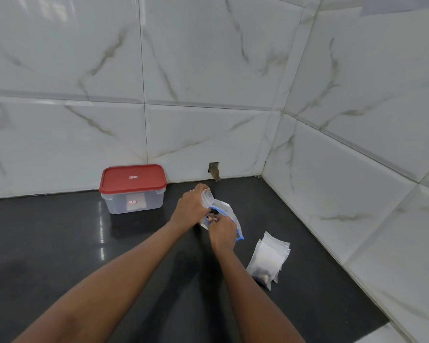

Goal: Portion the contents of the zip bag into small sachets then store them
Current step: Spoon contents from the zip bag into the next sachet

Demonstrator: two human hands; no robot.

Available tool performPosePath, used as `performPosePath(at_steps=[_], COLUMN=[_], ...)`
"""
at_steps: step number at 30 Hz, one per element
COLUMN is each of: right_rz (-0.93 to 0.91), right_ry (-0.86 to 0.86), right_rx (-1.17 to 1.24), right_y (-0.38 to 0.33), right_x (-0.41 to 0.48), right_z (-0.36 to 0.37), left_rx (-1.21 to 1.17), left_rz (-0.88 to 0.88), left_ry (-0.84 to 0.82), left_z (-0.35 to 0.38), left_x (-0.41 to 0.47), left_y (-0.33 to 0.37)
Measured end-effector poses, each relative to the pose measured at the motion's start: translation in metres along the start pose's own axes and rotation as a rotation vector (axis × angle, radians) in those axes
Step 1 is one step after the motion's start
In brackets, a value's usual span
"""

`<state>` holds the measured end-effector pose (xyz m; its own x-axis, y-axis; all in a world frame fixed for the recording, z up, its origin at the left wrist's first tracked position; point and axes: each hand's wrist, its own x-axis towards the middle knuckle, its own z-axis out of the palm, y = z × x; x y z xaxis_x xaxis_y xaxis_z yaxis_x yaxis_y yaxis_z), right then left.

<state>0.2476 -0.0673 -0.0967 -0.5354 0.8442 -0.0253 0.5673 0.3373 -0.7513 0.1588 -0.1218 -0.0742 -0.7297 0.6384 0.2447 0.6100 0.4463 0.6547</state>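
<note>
Hands: left hand (pixel 192 209) grips a small clear plastic sachet (pixel 206 195); right hand (pixel 222 231) pinches at the mouth of the clear blue-sealed zip bag (pixel 229 214); the two hands are close together at mid-counter.
Done: one of the pile of clear sachets (pixel 270 258), near right, appears to be filled with dark contents.
Left: the other sachets look empty, and the red-lidded clear plastic box (pixel 133 189), far left, is closed.
Surface: glossy black counter (pixel 60 243).
</note>
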Motion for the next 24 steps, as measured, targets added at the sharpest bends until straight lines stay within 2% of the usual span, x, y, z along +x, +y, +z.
performPosePath(at_steps=[4,10,24], right_rz=[0.060,0.056,0.057], right_ry=[-0.024,-0.060,-0.073], right_rx=[-0.066,-0.180,-0.244], right_y=[-0.001,0.000,-0.015], right_x=[0.002,0.008,0.034], right_z=[-0.002,-0.003,-0.009], left_rx=[-0.001,0.020,0.014], left_rz=[-0.007,0.000,-0.062], left_ry=[0.008,0.015,0.013], left_z=[0.000,-0.001,-0.007], left_x=[-0.002,-0.002,0.005], left_y=[-0.002,0.002,0.017])
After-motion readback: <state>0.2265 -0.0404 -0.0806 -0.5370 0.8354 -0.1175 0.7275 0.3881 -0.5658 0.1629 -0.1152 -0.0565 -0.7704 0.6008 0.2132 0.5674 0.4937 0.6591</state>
